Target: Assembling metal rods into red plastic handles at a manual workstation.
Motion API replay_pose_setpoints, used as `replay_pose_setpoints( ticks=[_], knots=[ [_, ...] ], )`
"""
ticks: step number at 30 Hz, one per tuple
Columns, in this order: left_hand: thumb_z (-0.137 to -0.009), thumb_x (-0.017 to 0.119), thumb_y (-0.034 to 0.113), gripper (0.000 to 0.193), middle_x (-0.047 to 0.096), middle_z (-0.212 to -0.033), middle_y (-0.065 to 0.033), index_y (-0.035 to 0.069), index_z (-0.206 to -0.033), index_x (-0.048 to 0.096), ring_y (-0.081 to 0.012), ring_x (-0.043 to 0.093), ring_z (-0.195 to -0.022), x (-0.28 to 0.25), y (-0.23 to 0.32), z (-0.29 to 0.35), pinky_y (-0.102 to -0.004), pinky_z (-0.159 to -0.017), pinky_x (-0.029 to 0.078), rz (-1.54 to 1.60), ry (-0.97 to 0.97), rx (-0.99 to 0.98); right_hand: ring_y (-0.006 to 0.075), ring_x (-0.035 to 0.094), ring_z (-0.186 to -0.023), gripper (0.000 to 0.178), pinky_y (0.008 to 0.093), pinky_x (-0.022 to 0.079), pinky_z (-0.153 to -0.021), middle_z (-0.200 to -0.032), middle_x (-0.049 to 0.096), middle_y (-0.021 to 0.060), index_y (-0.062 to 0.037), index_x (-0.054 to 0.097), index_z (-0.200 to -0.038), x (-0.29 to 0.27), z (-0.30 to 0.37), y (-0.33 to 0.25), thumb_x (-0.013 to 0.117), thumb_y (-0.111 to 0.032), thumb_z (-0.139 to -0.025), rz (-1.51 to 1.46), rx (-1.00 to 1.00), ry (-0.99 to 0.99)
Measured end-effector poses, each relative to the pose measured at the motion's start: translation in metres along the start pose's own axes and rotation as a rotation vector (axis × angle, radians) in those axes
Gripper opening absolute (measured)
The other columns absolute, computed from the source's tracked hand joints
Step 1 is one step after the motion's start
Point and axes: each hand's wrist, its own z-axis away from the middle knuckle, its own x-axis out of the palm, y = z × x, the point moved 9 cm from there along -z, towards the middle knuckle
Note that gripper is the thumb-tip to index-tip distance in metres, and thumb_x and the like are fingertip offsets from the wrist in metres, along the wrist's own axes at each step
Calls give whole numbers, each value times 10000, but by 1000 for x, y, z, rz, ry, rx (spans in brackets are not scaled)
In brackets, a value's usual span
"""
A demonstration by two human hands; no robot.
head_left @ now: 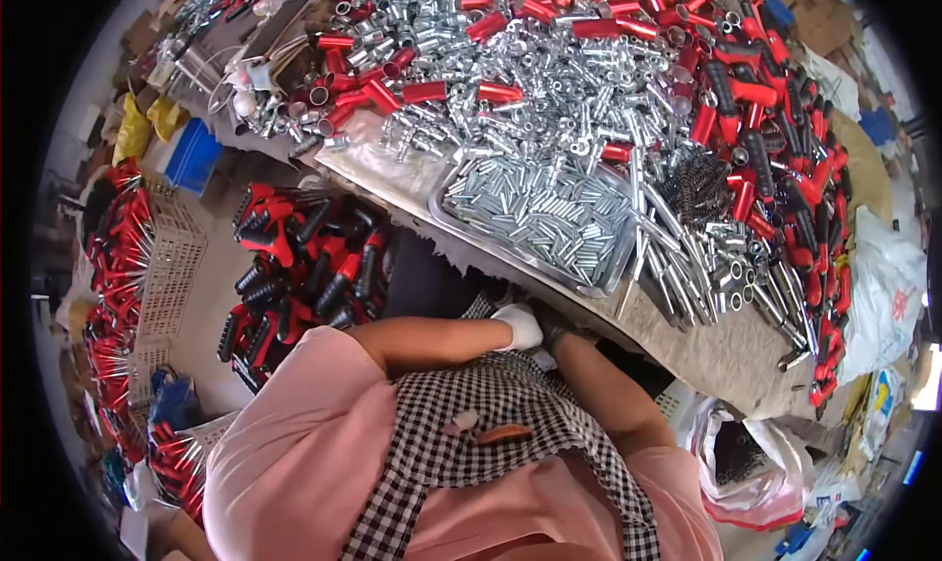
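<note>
My left hand (520, 327), in a white glove, rests low over my lap at the table's near edge. Right beside it is my right hand (557, 332), in a dark glove and partly in shadow. The two hands meet or nearly meet. Their fingers are hidden, so whatever they may hold cannot be made out. A black-and-white checked apron (491, 394) lies beneath my forearms. Just beyond the hands, a metal tray (450, 211) full of short silvery pins sits along the table's edge.
Silvery fittings (549, 100) and red tubes (424, 93) heap the table (731, 360). Long metal rods (677, 271) lie right of the tray. Red-and-black handles (324, 252) are piled at my left, near a plastic crate (177, 257) and a blue bin (191, 157). An open sack (756, 507) stands lower right.
</note>
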Motion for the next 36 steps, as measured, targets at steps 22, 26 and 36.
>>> replay_pose_setpoints(
  ticks=[22,26,36],
  knots=[
    [-867,595,308,407,685,-1114,-165,29,-1153,674,-305,663,-1042,36,-42,-41,-370,-830,529,135,135,-184,364,557,-1207,595,415,445,-1012,-1356,554,205,-106,470,-1436,-24,-9,-13,601,-326,-898,-106,70,74],
    [-875,574,252,320,694,-1087,-196,57,-1089,711,-291,681,-969,27,-23,-35,-385,-850,523,-71,-111,-17,367,561,-1204,599,416,450,-1007,-1354,556,206,-107,470,-1436,-10,-27,-22,605,-325,-895,-119,93,56],
    [-931,578,552,640,576,-1301,-140,54,-1330,531,-286,548,-1179,21,-17,80,-448,-964,469,1844,-499,-137,421,640,-811,613,472,525,-697,-1071,650,204,-104,538,-1367,-19,150,-72,712,-276,-805,655,-251,-85]
  ],
)
